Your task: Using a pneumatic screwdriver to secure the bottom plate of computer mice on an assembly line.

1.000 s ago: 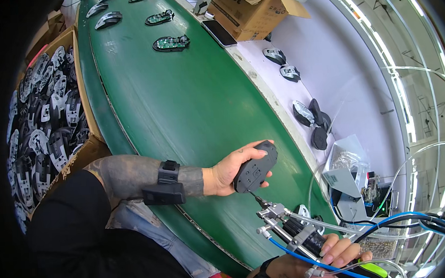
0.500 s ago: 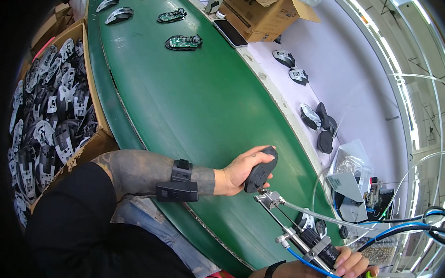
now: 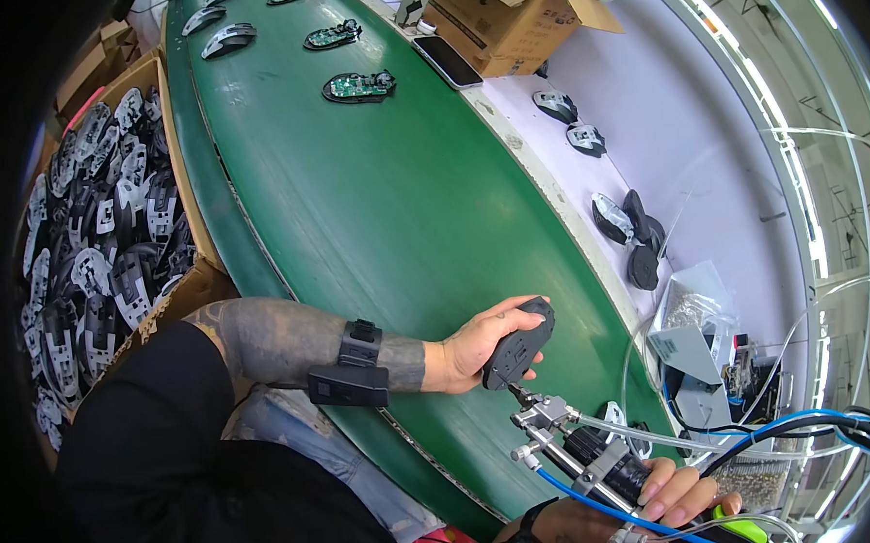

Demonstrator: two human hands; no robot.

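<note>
My left hand (image 3: 463, 354) is closed round a black computer mouse (image 3: 521, 341), its flat underside turned up over the green conveyor belt. In my right hand (image 3: 680, 494) is a power screwdriver (image 3: 590, 451) with a metal feed head, a black body and a green part at the grip. Its tip meets the near end of the mouse's underside; any screw there is too small to make out. Blue and clear tubes run off the tool. Behind the screwdriver lie mouse parts (image 3: 613, 417), partly hidden.
Left of the belt (image 3: 374, 206), a carton (image 3: 190, 166) holds many mouse shells. Mice with open green circuit boards (image 3: 359, 86) lie at the far end. A phone (image 3: 447, 61), a cardboard box (image 3: 502, 26), several mouse parts (image 3: 611, 217) and a bag of small items (image 3: 694, 304) stand along the right.
The screwdriver's front rods have slid in, so its head sits closer to its body. My left hand and the mouse have shifted slightly down and right.
</note>
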